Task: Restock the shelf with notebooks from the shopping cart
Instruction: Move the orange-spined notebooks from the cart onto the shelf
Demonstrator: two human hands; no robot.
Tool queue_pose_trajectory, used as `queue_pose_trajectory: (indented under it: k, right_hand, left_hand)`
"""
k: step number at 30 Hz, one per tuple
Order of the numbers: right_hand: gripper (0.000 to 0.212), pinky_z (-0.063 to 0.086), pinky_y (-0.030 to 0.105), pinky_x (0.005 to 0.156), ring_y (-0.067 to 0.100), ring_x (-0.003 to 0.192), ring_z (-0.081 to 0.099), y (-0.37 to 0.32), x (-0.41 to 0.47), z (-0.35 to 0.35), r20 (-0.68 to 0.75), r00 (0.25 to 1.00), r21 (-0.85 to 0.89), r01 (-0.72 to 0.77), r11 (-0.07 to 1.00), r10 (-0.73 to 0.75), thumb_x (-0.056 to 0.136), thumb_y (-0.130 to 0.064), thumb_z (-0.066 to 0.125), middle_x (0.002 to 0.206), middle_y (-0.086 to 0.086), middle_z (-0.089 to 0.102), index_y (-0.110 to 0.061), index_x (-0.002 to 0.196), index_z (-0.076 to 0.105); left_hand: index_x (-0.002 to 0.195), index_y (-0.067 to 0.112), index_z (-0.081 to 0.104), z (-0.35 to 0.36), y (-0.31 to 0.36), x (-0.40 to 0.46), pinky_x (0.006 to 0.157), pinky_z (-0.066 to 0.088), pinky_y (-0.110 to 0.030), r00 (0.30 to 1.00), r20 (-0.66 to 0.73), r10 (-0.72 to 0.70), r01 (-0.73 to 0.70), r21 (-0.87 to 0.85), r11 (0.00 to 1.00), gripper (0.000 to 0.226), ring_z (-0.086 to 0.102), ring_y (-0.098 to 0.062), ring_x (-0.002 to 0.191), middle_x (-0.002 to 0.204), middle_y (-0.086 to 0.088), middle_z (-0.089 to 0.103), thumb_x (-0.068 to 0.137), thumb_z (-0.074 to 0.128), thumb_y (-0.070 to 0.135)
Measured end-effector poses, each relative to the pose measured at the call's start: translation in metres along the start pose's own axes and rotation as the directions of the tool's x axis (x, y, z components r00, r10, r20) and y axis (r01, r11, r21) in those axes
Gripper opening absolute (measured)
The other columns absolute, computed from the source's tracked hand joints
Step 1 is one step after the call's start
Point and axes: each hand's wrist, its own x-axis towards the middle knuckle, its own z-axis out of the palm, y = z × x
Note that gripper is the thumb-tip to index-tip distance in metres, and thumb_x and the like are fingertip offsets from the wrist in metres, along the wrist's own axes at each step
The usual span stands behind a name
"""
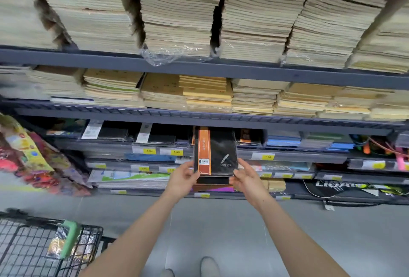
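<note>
Stationery shelving [199,68] fills the aisle, its upper tiers packed with stacked tan exercise books [181,15] above both hands, its lower tiers holding dark notebooks behind yellow price tags [149,150]. Below and left of the left hand, a wire cart [33,245] with a green handle holds more wrapped stock. Between the hands, a black notebook [215,152] with an orange band and a feather emblem is being fed into a lower tier, its far end under the rail, its near end held out over the shelf lip. The left hand [182,177] pinches the near left corner; the right hand [245,178] grips the near right corner, fingers partly spread. Its long axis runs away from the person into the shelf, banded edge to the left, cover up. The risk, as it looks: the slot appears snug, so a crooked push could catch the wrap on the rail or neighbouring stacks, or let the notebook tip off the lip to the floor [221,221].
</note>
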Motion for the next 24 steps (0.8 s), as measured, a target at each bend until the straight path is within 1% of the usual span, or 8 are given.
queue_pose_trajectory:
  k: [4,6,9,12,14,17,20,24]
  right_hand:
    - [0.051,0.047,0.039,0.097,0.015,0.074,0.06,-0.017,0.028,0.012,0.002,0.998,-0.18,0.063,0.982,-0.063,0.096,-0.011,0.046,0.082,0.0,0.059,-0.021,0.144,0.03]
    - [0.052,0.049,0.032,0.085,0.014,0.074,0.058,-0.024,0.044,0.015,0.005,0.994,-0.254,0.104,0.962,-0.106,0.096,-0.013,0.047,0.077,0.0,0.058,-0.021,0.144,0.029]
    - [0.052,0.038,0.026,0.08,0.013,0.078,0.056,-0.033,0.07,0.018,-0.009,0.989,-0.3,0.135,0.944,-0.145,0.096,-0.014,0.046,0.077,0.003,0.056,-0.018,0.144,0.028]
    - [0.05,0.043,0.025,0.077,0.017,0.077,0.053,-0.035,0.095,0.022,-0.021,0.983,-0.357,0.165,0.92,-0.185,0.095,-0.011,0.047,0.09,0.004,0.046,-0.012,0.143,0.032]
    - [0.049,0.041,0.02,0.083,0.019,0.083,0.05,-0.032,0.109,0.022,0.008,0.978,-0.451,0.188,0.873,-0.207,0.095,-0.01,0.048,0.1,0.005,0.037,-0.011,0.142,0.033]
    - [0.051,0.028,0.008,0.077,0.016,0.084,0.044,-0.029,0.116,0.017,0.063,0.979,-0.588,0.195,0.785,-0.196,0.096,-0.011,0.046,0.107,0.004,0.032,-0.014,0.144,0.029]
    - [0.052,0.033,0.016,0.085,0.011,0.082,0.045,-0.03,0.117,0.012,0.097,0.981,-0.626,0.193,0.756,-0.171,0.096,-0.016,0.046,0.11,0.002,0.032,-0.017,0.145,0.028]
    - [0.055,0.037,0.029,0.101,0.02,0.114,0.049,-0.038,0.114,0.005,0.14,0.984,-0.661,0.173,0.73,-0.106,0.096,-0.02,0.048,0.132,0.009,0.036,-0.018,0.146,0.026]
  left_hand:
    - [0.13,0.01,0.05,-0.006,0.016,0.029,0.064,0.043,-0.026,0.99,-0.137,0.038,-0.037,0.006,0.999,0.042,0.057,-0.017,0.068,0.079,-0.002,0.064,0.089,0.059,0.014]
    - [0.13,0.01,0.05,-0.007,0.024,0.045,0.071,0.043,-0.027,0.984,-0.176,0.038,-0.036,0.013,0.999,0.042,0.059,-0.024,0.08,0.088,-0.005,0.065,0.089,0.059,0.015]
    - [0.131,0.009,0.05,-0.006,0.034,0.071,0.066,0.043,-0.012,0.976,-0.216,0.04,-0.04,0.003,0.999,0.042,0.059,-0.021,0.086,0.09,-0.006,0.063,0.09,0.057,0.014]
    - [0.131,0.009,0.05,-0.003,0.034,0.093,0.074,0.044,-0.022,0.961,-0.275,0.016,-0.005,0.043,0.999,0.042,0.062,-0.027,0.096,0.103,-0.016,0.066,0.09,0.058,0.017]
    - [0.128,0.01,0.054,0.001,0.026,0.102,0.07,0.04,-0.022,0.955,-0.297,0.004,0.027,0.101,0.995,0.04,0.062,-0.025,0.087,0.094,-0.014,0.067,0.089,0.059,0.018]
    - [0.126,0.013,0.054,0.008,0.012,0.108,0.067,0.038,-0.023,0.95,-0.313,0.002,0.063,0.197,0.978,0.038,0.055,-0.018,0.076,0.08,-0.003,0.06,0.089,0.059,0.021]
    - [0.128,0.015,0.052,0.01,0.011,0.11,0.065,0.041,-0.026,0.952,-0.306,0.011,0.067,0.243,0.968,0.04,0.055,-0.02,0.072,0.079,-0.002,0.06,0.09,0.058,0.024]
    - [0.131,0.017,0.047,0.003,0.016,0.107,0.077,0.048,-0.033,0.968,-0.25,-0.036,0.108,0.281,0.953,0.044,0.063,-0.027,0.089,0.091,-0.007,0.069,0.09,0.058,0.029]
